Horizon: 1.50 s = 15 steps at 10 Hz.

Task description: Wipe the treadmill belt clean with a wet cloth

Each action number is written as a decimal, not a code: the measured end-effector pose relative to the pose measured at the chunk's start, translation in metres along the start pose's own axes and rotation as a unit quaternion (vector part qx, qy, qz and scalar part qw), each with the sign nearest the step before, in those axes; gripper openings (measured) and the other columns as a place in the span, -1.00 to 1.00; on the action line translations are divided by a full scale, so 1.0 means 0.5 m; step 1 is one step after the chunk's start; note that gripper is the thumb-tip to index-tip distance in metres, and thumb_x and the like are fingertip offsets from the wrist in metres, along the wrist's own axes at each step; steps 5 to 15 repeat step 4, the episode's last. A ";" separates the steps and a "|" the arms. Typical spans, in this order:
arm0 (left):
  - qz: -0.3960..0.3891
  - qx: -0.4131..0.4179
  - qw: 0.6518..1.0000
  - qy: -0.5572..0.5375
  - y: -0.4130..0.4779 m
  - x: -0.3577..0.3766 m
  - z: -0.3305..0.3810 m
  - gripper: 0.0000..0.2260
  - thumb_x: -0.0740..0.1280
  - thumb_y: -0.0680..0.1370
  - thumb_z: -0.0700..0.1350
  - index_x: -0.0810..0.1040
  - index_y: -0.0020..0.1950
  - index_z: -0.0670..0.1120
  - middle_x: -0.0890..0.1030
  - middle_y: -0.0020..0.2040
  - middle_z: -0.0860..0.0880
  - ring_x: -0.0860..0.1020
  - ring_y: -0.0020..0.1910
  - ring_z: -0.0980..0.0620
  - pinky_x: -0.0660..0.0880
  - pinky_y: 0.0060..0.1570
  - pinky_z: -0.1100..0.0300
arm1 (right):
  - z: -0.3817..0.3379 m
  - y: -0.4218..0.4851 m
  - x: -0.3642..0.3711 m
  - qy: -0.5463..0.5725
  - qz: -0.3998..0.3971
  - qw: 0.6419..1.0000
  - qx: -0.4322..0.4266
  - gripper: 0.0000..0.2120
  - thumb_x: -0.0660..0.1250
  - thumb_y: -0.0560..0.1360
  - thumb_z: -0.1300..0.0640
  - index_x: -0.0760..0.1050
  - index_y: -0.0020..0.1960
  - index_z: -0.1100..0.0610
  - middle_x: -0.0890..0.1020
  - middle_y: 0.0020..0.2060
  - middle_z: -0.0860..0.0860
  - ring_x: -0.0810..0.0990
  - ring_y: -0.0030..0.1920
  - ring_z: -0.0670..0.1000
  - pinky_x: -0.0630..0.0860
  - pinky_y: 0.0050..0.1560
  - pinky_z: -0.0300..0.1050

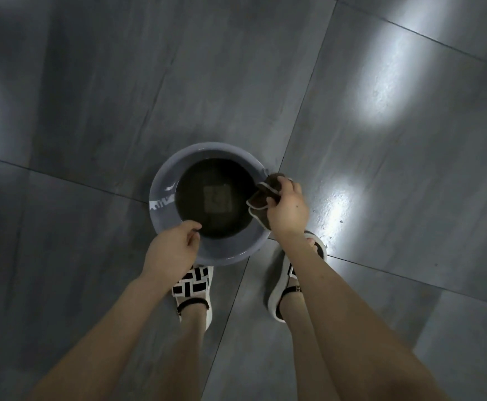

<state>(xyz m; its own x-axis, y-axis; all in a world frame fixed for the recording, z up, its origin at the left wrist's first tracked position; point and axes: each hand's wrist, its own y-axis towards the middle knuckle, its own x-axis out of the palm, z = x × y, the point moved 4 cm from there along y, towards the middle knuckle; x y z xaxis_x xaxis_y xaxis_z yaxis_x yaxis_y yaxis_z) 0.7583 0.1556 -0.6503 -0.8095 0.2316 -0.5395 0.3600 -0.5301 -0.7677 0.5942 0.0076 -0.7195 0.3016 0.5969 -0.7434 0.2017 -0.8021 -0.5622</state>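
Note:
A round grey basin (164, 186) holding dark water stands on the floor just in front of my feet. My right hand (287, 211) grips a bunched dark brown cloth (267, 192) with a pale edge, held over the basin's right rim. My left hand (173, 250) hovers over the basin's near-left rim with its fingers curled loosely and nothing in it. The treadmill belt is not in view.
Large glossy grey floor tiles (381, 169) surround the basin, with bright light reflections and a few water drops (333, 224) to the right. My feet in black-and-white sandals, left (193, 285) and right (283, 282), stand right behind the basin.

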 end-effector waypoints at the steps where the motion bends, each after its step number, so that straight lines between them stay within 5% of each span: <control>1: 0.007 0.023 1.000 0.009 0.014 0.001 0.019 -0.74 0.20 0.61 -0.15 0.49 0.28 -0.08 0.59 -0.20 -0.05 0.51 -0.32 0.08 0.36 -0.36 0.32 | 0.004 0.021 0.002 -0.011 -0.027 0.999 0.016 -0.60 0.32 0.50 0.16 0.39 0.33 0.05 0.42 0.28 0.04 0.48 0.19 0.11 0.49 0.11 0.02; 3: 0.008 0.042 0.999 0.020 0.001 -0.018 0.090 -0.73 0.20 0.61 -0.15 0.49 0.29 -0.09 0.60 0.03 -0.09 0.55 -0.05 0.02 0.41 -0.11 0.23 | -0.003 -0.022 -0.076 0.029 0.003 1.000 -0.012 -0.69 0.28 0.52 0.16 0.46 0.27 0.09 0.51 0.19 0.04 0.53 0.09 0.09 0.47 -0.06 -0.10; 4: -0.004 0.048 0.999 0.013 -0.030 -0.052 0.151 -0.74 0.20 0.61 -0.14 0.50 0.28 -0.08 0.61 0.05 -0.08 0.57 0.00 0.00 0.45 -0.04 0.18 | 0.030 -0.074 -0.170 0.081 0.055 0.995 0.034 -0.80 0.29 0.53 0.15 0.57 0.12 0.13 0.57 0.01 0.07 0.56 -0.06 0.10 0.31 -0.20 -0.21; 15: -0.004 0.048 0.999 0.013 -0.030 -0.052 0.151 -0.74 0.20 0.61 -0.14 0.50 0.28 -0.08 0.61 0.05 -0.08 0.57 0.00 0.00 0.45 -0.04 0.18 | 0.030 -0.074 -0.170 0.081 0.055 0.995 0.034 -0.80 0.29 0.53 0.15 0.57 0.12 0.13 0.57 0.01 0.07 0.56 -0.06 0.10 0.31 -0.20 -0.21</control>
